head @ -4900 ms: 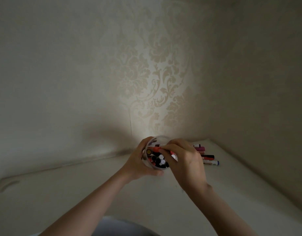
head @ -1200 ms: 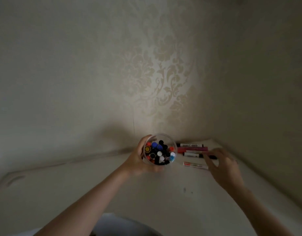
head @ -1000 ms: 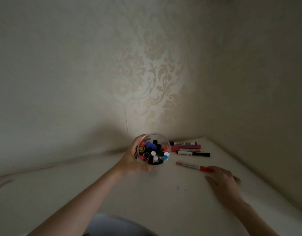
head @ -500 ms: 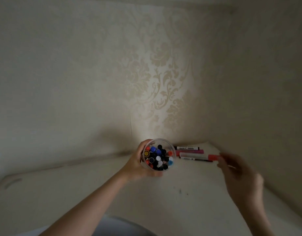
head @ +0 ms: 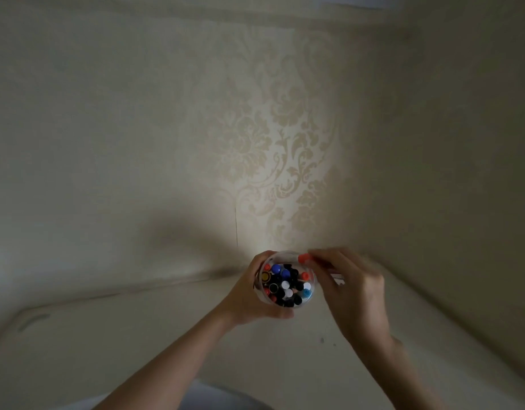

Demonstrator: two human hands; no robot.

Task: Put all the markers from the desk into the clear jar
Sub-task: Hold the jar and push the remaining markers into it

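The clear jar (head: 311, 295) stands on the pale desk (head: 137, 344) near the far corner, packed with several upright markers whose red, blue, black and white caps (head: 284, 284) show from above. My left hand (head: 249, 300) is wrapped around the jar's left side. My right hand (head: 353, 288) pinches a white marker with a red cap (head: 303, 257) and holds it across the jar's far rim. A bit of the markers lying on the desk (head: 339, 279) peeks out behind my right hand; the rest are hidden.
Patterned wallpaper walls (head: 284, 143) meet in a corner just behind the jar. The right wall (head: 462, 202) runs close along the desk's right side. A small dark speck (head: 322, 340) marks the desk near my right wrist.
My right hand has lifted the red-capped marker off the desk and carried it left to the jar's rim. My left hand has kept hold of the jar.
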